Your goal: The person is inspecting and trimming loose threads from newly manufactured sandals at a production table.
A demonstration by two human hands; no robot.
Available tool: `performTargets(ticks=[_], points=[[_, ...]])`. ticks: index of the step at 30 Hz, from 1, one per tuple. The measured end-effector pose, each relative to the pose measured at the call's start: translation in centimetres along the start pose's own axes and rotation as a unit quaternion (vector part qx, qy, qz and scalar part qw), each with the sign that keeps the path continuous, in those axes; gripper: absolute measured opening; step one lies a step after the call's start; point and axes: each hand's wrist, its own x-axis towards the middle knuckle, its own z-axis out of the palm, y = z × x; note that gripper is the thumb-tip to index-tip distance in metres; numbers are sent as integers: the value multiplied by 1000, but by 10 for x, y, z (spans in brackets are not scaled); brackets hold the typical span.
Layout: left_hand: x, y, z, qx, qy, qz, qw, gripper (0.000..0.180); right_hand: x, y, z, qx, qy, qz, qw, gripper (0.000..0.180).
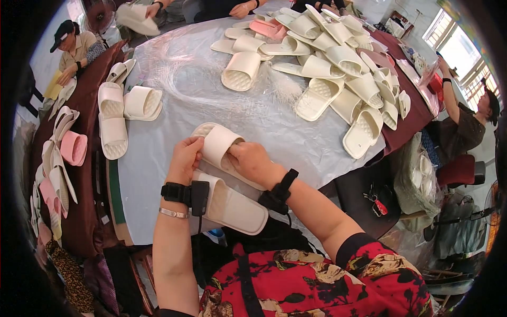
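A cream slide slipper [217, 147] lies tilted near the table's front edge, between my hands. My left hand [186, 157] is closed on its left side, thumb and fingers pinching the edge by the strap. My right hand [252, 162] is closed at the strap's opening, its fingertips tucked under the strap and partly hidden. A second cream slipper [240, 212] rests just nearer to me, sole end toward the lower right, partly covered by my left wrist and its black band.
Cream slippers [338, 58] form a heap at the back right, with a pink slipper [268, 29] among them. Other slippers [112, 121] lie at the left. Clear plastic threads [174, 79] cross the grey sheet [153, 185]. Co-workers [74, 45] work around the table. Keys [377, 205] lie on a black seat.
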Motion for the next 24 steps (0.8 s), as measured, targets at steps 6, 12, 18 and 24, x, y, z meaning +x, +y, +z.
performTargets(ticks=[6, 12, 18, 24], points=[[-2, -4, -5, -88, 117, 154, 977, 20, 0, -14, -20, 1, -35, 5, 999, 13], [-37, -3, -7, -73, 157, 322, 931, 22, 18, -39, -56, 6, 14, -12, 1000, 12], [-65, -14, 12, -90, 114, 341, 929, 24, 45, -63, -19, 128, 81, -127, 980, 23], [-63, -28, 12, -114, 122, 326, 931, 20, 38, -57, -5, 198, 32, -109, 974, 11]])
